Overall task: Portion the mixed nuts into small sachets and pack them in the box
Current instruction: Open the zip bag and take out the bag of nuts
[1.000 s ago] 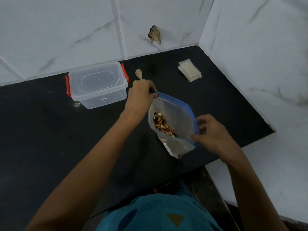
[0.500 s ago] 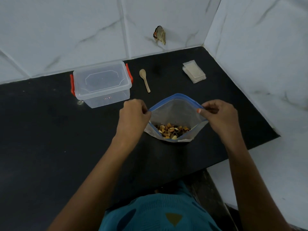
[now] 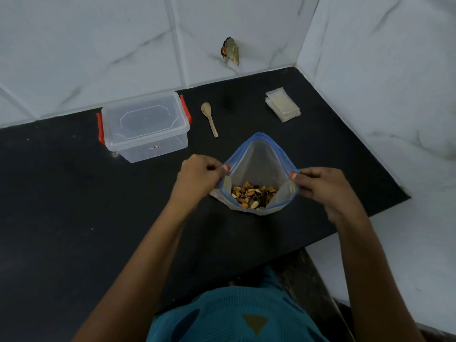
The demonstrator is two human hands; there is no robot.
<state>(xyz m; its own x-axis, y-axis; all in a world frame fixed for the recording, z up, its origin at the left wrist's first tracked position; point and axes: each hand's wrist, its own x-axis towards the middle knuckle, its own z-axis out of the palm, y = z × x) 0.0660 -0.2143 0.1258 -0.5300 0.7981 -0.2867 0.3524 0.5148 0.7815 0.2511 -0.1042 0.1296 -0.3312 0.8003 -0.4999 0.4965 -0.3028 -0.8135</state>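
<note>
White marble-patterned tiles wall a corner around a black countertop. Near the middle, a blue-rimmed zip bag stands with its mouth pulled wide, mixed nuts heaped at its bottom. A person's left hand pinches the bag's left rim; the right hand pinches the right rim. Farther left sits a clear lidded box with orange clips. A wooden spoon lies between box and bag. Small empty sachets are stacked far right.

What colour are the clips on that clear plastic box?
Orange-red, one clip at each end of the box, seen from the head camera.
</note>
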